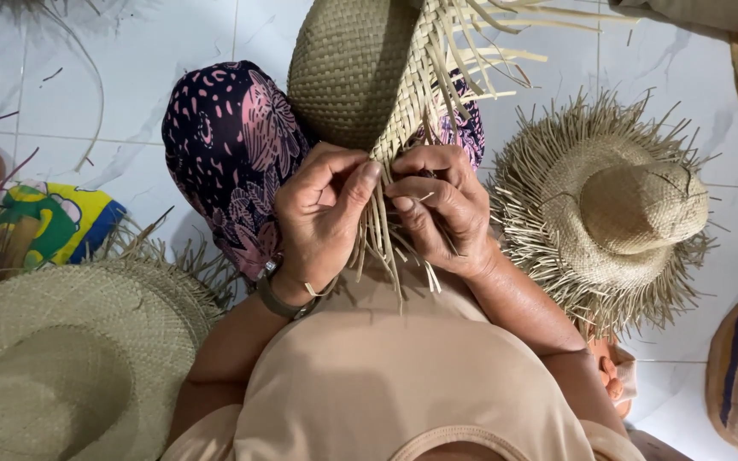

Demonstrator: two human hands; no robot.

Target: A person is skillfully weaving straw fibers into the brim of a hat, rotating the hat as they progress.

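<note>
So the person's got a half-woven straw hat [356, 72] propped on their lap, over a floral-print skirt [228, 145]. Left hand [322, 213] and right hand [442, 209] are both pinched tight on the loose straw strands [386, 239] at its brim edge. A finished fringed hat [608, 209] sits on the tiled floor [130, 85] to the right, another hat [70, 341] at lower left.

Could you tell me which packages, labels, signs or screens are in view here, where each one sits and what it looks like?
Colourful packet: on the white tiled floor at far left, behind the woven hat; crumpled, soft-looking, in yellow, green and blue with some red. Whether it is a packet or printed cloth is hard to tell.
No labels, signs or screens show anywhere else.
</note>
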